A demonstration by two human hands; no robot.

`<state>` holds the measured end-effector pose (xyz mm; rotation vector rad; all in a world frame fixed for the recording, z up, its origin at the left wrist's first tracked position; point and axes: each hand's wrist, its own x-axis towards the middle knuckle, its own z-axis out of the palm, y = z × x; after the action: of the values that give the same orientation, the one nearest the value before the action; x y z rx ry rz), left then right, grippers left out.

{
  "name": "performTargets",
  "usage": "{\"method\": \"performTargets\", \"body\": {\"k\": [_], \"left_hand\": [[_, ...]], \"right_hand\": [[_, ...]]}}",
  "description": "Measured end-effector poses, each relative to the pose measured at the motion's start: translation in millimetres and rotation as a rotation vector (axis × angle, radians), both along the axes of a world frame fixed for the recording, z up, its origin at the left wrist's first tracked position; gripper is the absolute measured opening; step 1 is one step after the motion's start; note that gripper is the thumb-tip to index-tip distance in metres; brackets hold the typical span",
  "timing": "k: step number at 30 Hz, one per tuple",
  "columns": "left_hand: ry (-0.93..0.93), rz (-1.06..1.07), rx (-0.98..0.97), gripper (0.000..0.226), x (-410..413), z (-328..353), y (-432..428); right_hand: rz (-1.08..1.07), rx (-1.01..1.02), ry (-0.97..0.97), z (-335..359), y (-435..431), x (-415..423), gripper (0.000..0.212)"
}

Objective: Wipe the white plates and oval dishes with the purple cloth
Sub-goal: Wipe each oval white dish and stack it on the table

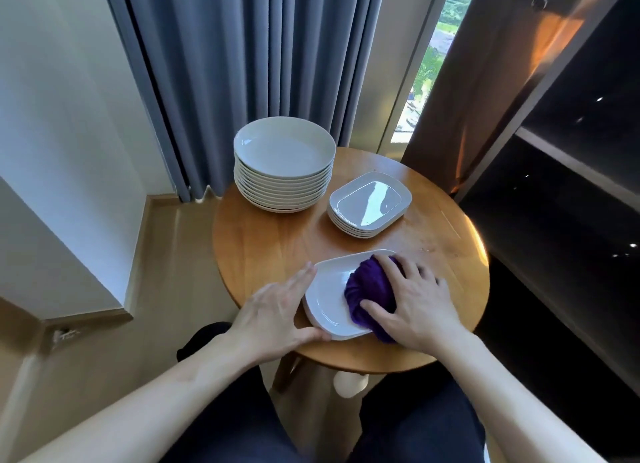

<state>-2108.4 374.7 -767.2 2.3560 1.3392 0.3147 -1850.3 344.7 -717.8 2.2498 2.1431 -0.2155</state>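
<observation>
Near the table (277, 241) edge, your right hand (415, 307) curls round the purple cloth (370, 289) on an oval dish (329, 300); left hand (273, 317), fingers straight, braces it. Sweep leftward next.

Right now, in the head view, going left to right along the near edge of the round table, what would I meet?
left hand → white oval dish → purple cloth → right hand

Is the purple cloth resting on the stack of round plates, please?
No, the right hand holds the purple cloth on the near oval dish.
</observation>
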Motion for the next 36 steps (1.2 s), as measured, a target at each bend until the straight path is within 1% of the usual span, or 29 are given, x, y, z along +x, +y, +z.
{"method": "performTargets", "body": {"k": [3,8,10,12,15,19,23,25,28,31,36], "left_hand": [[-0.036,0.010,-0.016,0.120,-0.8,-3.9,-1.0],[-0.208,0.034,-0.062,0.121,-1.1,-4.7,1.0],[-0.263,0.038,-0.081,0.119,-0.4,-4.6,0.7],[-0.279,0.057,-0.107,0.120,-0.7,-4.6,0.0],[-0.236,0.050,-0.084,0.120,-2.0,-4.1,-0.2],[-0.095,0.048,-0.047,0.120,-1.9,-2.9,-1.0],[0.016,0.055,0.046,0.118,-0.6,-2.9,-4.7],[0.037,0.065,0.050,0.117,-0.3,-2.2,-5.2],[0.062,0.083,0.048,0.118,1.0,-1.2,-5.3],[0.085,0.092,0.050,0.119,1.1,-0.6,-5.6],[0.072,0.089,0.039,0.118,1.4,1.7,-8.1]], "right_hand": [[0.007,0.039,-0.038,-3.4,-2.9,-18.7,0.084],[0.072,0.062,0.014,-8.8,12.8,-59.5,0.081],[0.047,0.115,0.037,-13.3,21.3,-69.2,0.079],[0.004,0.179,0.067,-17.6,28.0,-69.7,0.077],[-0.055,0.257,0.067,-25.8,35.9,-63.1,0.078],[-0.176,0.310,0.078,-29.0,49.3,-45.6,0.078],[-0.263,0.292,0.034,-17.5,51.3,-11.8,0.073],[-0.270,0.274,-0.015,-12.3,43.2,0.4,0.071],[-0.285,0.240,-0.007,-6.6,23.0,5.0,0.068],[-0.268,0.202,0.097,-4.1,-1.1,-3.6,0.068],[-0.086,0.206,0.383,-1.8,-42.8,-11.9,0.075]]}}
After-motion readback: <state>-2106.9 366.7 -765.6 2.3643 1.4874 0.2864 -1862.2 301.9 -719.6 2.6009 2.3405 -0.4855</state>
